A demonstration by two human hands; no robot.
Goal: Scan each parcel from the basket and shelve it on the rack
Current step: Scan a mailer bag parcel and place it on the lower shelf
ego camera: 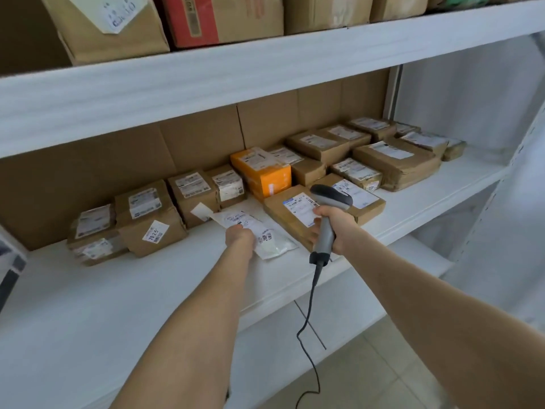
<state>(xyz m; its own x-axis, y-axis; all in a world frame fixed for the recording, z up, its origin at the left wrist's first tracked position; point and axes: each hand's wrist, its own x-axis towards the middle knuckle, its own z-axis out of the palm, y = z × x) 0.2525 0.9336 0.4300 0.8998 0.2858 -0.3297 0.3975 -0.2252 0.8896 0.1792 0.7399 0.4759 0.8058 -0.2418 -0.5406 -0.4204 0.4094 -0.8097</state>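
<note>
L hand (239,236), fingers curled, pinches white poly mailer (267,236) at near edge on shelf (147,290): prob. light, floppy, slick. R hand (339,228) fingers wrap scanner (324,234).

Two hands: left hand (240,236), right hand (336,228); one scanner (326,222); one white mailer (265,237); one orange box (262,172); roughly sixteen brown mid-shelf parcels (395,165).

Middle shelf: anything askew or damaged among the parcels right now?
Yes. The brown box with the slanted sticker at the left sits tilted and dented against its row, and a white label appears to curl off the box beside it. Nothing spilled.
</note>
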